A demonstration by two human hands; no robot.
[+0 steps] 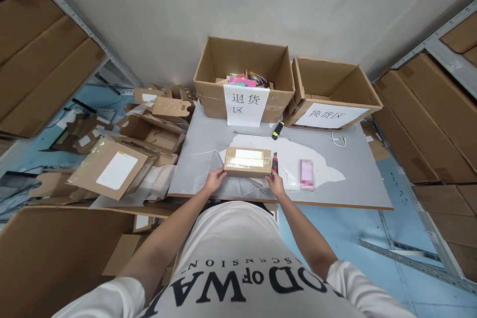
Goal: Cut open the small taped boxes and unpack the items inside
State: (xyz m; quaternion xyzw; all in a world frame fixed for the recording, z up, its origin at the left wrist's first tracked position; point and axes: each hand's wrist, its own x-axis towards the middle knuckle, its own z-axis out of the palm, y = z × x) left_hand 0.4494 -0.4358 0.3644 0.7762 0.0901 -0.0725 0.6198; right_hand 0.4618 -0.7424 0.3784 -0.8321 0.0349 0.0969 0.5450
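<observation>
A small taped cardboard parcel (248, 161) with a white label lies on the grey table (357, 179) near its front edge. My left hand (213, 180) grips the parcel's near left corner. My right hand (276, 183) touches its near right corner. A red utility knife (275, 162) lies on the table right beside the parcel, just beyond my right hand. Crumpled clear plastic wrap (208, 166) lies under and around the parcel.
Two open cartons with paper signs stand at the table's back: the left carton (244, 77) holds colourful items, the right carton (331, 94) looks bare. A black-and-yellow knife (278, 130), a pink packet (306, 174), a white cable (338, 139). Flattened boxes (122, 154) pile up left; shelving on both sides.
</observation>
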